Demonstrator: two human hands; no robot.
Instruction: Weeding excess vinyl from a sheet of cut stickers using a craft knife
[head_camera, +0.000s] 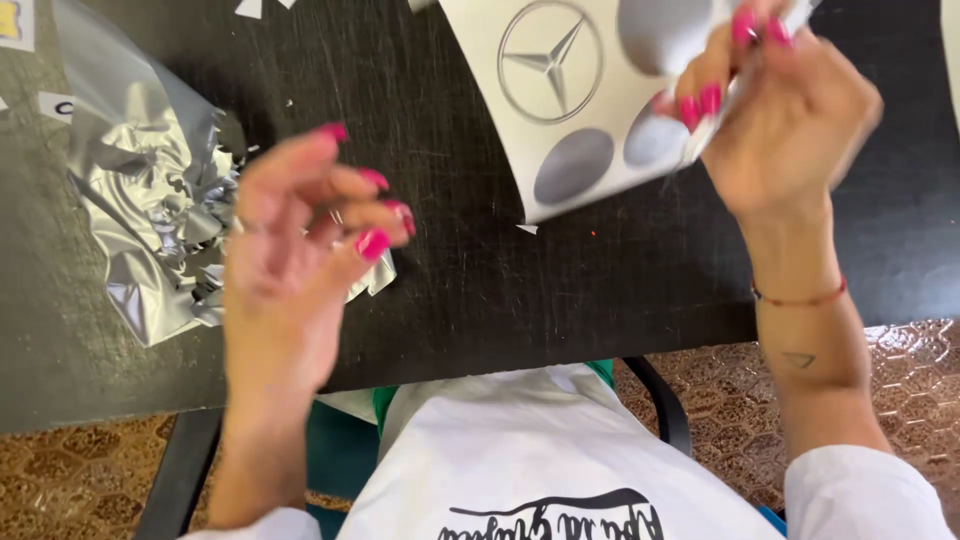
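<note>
Right hand (790, 120), upper right of the frame: fingers pinched on the right edge of a white sheet (560, 110), thumb and forefinger tips closed on it at the top, other fingers curled along the edge. The sheet is lifted and tilted above the black table (450, 270), its lower corner pointing toward frame centre. On it: grey round stickers (573, 166) (three show, one partly behind the fingers) and a grey ring emblem with a three-pointed star (550, 60).

Left hand (290, 260), centre left: raised off the table, palm turned toward the sheet, fingers loosely curled and narrow, pink nails toward the right. It may be pinching a tiny scrap between thumb and forefinger, but motion blur makes that hard to tell; nothing large is in it. A thin ring shows on one finger.

Just behind the left hand, left of frame: a crumpled pile of silver foil (150, 210) on the table, shredded bits at its right side, one piece sticking out under the hand.

Small white paper bits (527, 229) lie on the table below the sheet. A red string bracelet (800, 297) is on the right wrist. Bottom of frame: white shirt (540, 450) with black script, chair arm (665, 400), patterned brown floor (900, 380).
</note>
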